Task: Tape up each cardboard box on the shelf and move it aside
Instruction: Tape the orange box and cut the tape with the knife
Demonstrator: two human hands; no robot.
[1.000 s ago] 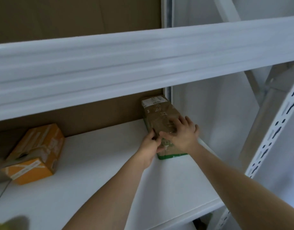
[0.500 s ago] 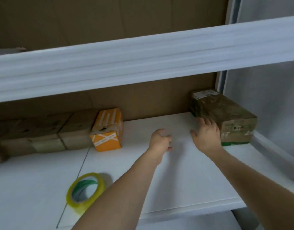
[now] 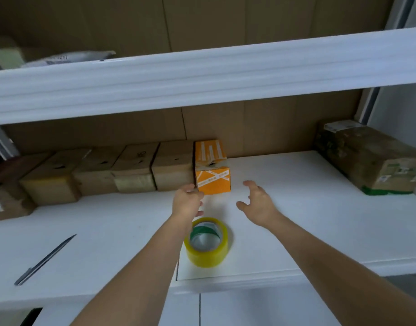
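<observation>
An orange cardboard box (image 3: pixel 211 168) stands at the right end of a row of several brown boxes (image 3: pixel 131 170) along the back of the white shelf (image 3: pixel 296 208). My left hand (image 3: pixel 187 202) is just in front of the orange box's left lower corner, fingers loose, holding nothing. My right hand (image 3: pixel 257 204) hovers open a little to the right of the box, fingers spread. A roll of yellow tape (image 3: pixel 207 242) lies on the shelf below my hands. A taped brown box (image 3: pixel 367 158) sits at the far right.
A dark pen-like tool (image 3: pixel 44 260) lies on the shelf at the front left. The upper shelf's white beam (image 3: pixel 202 76) hangs across the view above. A grey parcel (image 3: pixel 68 58) lies on that upper shelf.
Both hands let go of the brown box at the far right and moved left across the shelf to the orange box. The view swung left with them.
</observation>
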